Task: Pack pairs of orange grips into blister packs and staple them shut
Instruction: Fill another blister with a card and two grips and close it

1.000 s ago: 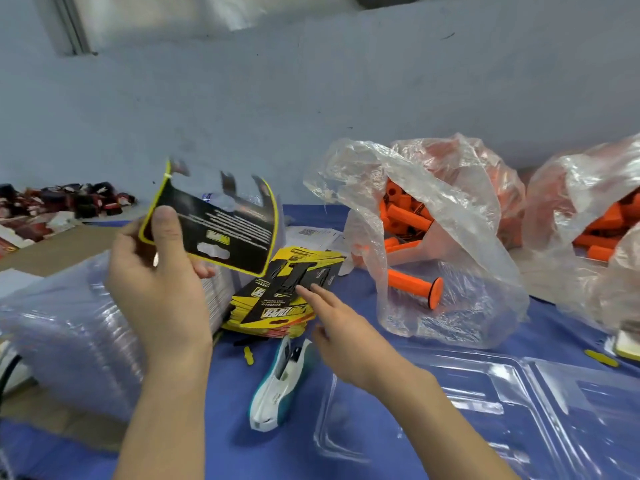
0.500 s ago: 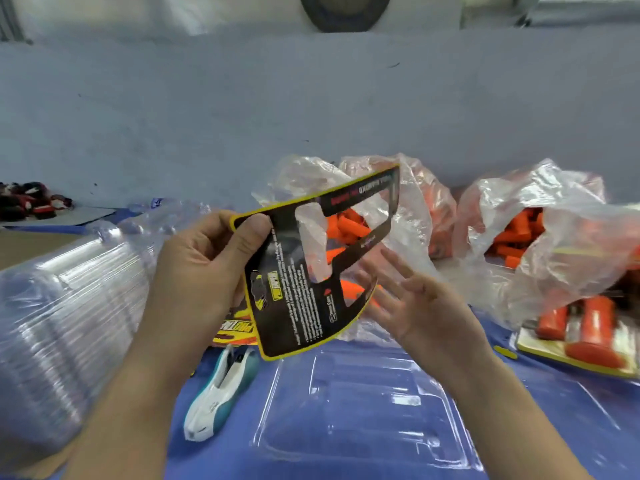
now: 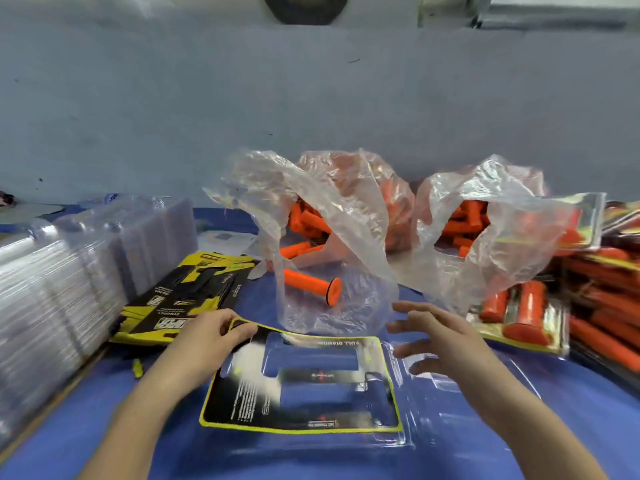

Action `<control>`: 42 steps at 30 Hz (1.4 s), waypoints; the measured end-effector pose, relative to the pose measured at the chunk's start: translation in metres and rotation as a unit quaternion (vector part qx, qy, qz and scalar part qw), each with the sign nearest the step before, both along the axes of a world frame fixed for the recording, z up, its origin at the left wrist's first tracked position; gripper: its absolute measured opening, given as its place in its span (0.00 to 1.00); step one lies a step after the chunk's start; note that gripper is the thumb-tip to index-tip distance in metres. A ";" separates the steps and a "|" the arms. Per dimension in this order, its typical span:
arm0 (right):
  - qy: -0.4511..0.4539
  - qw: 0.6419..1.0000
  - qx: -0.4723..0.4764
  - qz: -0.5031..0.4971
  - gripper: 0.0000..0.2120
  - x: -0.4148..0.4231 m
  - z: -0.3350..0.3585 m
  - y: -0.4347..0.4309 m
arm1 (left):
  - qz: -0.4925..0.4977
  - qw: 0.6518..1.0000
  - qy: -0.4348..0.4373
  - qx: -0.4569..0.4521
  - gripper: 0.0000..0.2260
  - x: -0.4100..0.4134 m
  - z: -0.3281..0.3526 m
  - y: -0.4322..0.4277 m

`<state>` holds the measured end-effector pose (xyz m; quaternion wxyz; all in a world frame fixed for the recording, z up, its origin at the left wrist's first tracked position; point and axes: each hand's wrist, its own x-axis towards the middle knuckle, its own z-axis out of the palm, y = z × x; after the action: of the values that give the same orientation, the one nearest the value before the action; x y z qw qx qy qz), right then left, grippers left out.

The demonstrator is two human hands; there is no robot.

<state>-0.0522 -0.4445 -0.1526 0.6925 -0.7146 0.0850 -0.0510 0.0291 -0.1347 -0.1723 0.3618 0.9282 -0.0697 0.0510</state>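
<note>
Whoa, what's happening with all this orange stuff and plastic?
A person is packing orange rubber grips. Their left hand pinches the corner of a black-and-yellow printed card lying in a clear plastic blister tray. The right hand hovers open above the tray's right side, holding nothing. No grip is in the tray yet; they sit in crinkly clear plastic bags behind it, and finished packs are piled at the right.

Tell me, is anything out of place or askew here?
One orange grip lies alone at the mouth of the left plastic bag, away from the pile. The card insert curls up at its far-left corner, not flat in the clear tray.
</note>
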 end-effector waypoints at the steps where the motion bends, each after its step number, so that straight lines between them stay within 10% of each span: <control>1: -0.007 1.000 -0.019 -0.007 0.11 0.000 -0.001 -0.001 | 0.000 1.000 -0.001 0.006 0.10 0.001 0.000 -0.001; 8: -0.063 0.978 -0.197 -0.038 0.12 0.006 -0.015 -0.003 | -0.022 0.996 0.030 0.079 0.09 0.001 0.000 -0.009; 15: -0.076 0.853 -0.516 -0.006 0.13 0.007 -0.030 -0.001 | -0.010 0.994 0.048 0.097 0.10 0.002 -0.005 -0.007; 21: -0.059 0.836 -0.545 0.026 0.14 0.008 -0.033 0.002 | 0.042 0.994 -0.002 0.104 0.27 -0.002 -0.006 -0.002; 29: -0.082 0.803 -0.588 0.047 0.17 0.008 -0.040 0.012 | 0.026 0.990 -0.115 0.074 0.10 -0.025 -0.016 0.003; 42: -0.094 0.775 -0.621 0.064 0.19 0.009 -0.046 0.022 | -0.074 0.982 -0.112 0.133 0.10 -0.045 -0.033 0.007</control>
<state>-0.0435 -0.4224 -0.1989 0.1045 -0.9848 -0.0766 -0.1153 -0.0159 -0.1274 -0.2058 0.2275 0.9489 -0.1847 0.1174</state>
